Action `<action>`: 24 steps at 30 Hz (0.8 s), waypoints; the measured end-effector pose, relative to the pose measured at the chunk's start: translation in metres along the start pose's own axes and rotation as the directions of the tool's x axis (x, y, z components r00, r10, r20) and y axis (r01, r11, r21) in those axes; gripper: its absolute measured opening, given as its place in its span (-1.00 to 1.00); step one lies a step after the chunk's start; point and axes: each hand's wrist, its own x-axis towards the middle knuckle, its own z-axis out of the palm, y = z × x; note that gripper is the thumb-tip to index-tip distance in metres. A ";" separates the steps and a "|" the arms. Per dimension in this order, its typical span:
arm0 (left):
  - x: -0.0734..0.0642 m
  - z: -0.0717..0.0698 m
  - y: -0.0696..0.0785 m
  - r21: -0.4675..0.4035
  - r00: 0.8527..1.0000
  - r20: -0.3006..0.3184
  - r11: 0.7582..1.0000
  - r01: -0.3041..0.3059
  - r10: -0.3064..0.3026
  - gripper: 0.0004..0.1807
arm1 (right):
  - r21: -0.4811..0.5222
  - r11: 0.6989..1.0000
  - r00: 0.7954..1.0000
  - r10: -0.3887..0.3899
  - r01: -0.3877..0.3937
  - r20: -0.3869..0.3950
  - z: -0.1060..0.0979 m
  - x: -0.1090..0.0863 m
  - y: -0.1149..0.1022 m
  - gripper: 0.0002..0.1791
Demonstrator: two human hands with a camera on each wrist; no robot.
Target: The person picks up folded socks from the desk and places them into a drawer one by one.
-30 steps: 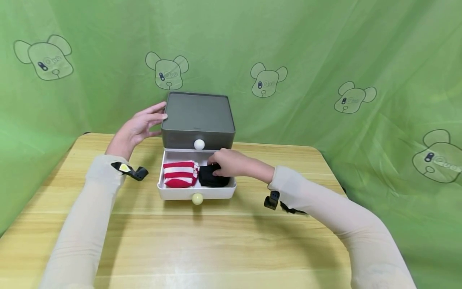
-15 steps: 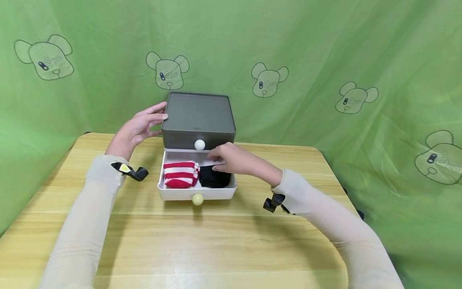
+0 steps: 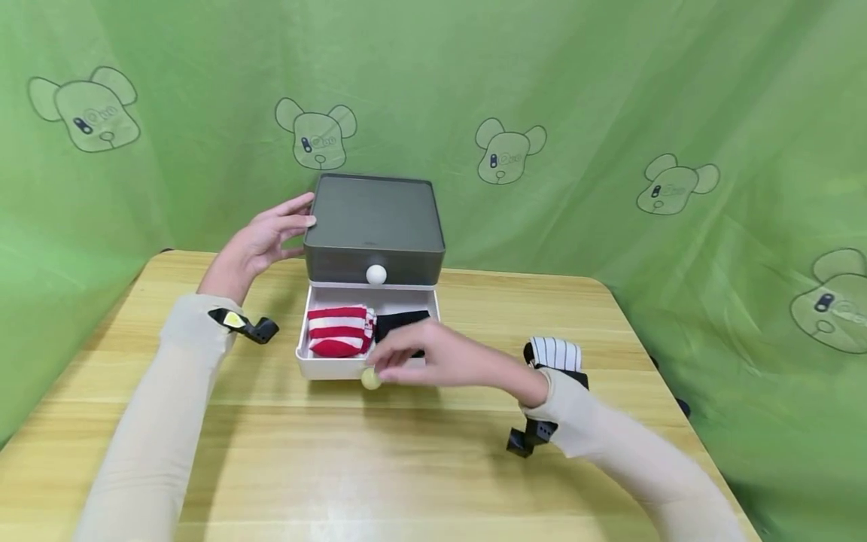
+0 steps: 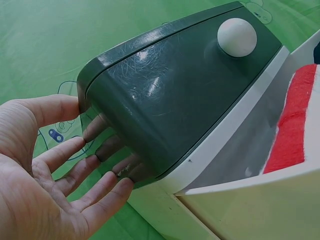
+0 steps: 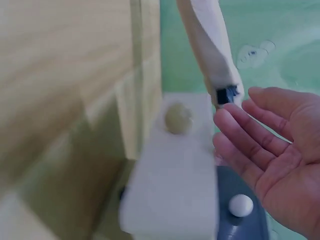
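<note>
A small two-tier drawer box stands at the back, its dark grey upper drawer (image 3: 375,214) closed and its white lower drawer (image 3: 325,367) pulled out. Inside the lower drawer lie a red-and-white striped folded cloth (image 3: 340,331) and a black folded cloth (image 3: 400,321), the latter partly covered by my right hand. My left hand (image 3: 260,237) rests its fingertips against the box's left side, fingers spread. Loosely bent and holding nothing, my right hand (image 3: 430,354) is in front of the lower drawer, fingertips right by the pale yellow knob (image 3: 370,379).
On the table (image 3: 325,467) at the right, a white-and-black striped folded cloth (image 3: 557,354) lies behind my right wrist, partly hidden. A white knob (image 3: 376,275) sits on the upper drawer. A green curtain (image 3: 420,75) hangs close behind the box.
My right hand has left the black cloth, lifted, and moved forward of the drawer to its yellow knob. The striped cloth at the right has come into view. My left hand has stayed put.
</note>
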 end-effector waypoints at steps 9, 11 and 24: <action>0.000 0.002 0.002 -0.038 1.000 0.001 0.999 0.008 -0.008 -0.22 | 0.254 0.939 0.971 0.208 -0.232 0.117 0.043 -0.025 0.023 -0.73; 0.000 0.002 0.002 -0.033 1.000 0.000 0.999 0.010 -0.010 -0.22 | 0.309 0.908 0.958 0.254 -0.283 0.130 0.052 -0.027 0.031 -0.70; 0.002 0.000 0.002 -0.038 1.000 -0.002 0.999 0.012 -0.012 -0.23 | 0.612 0.731 0.923 0.386 -0.300 -0.009 0.089 -0.019 0.052 -0.56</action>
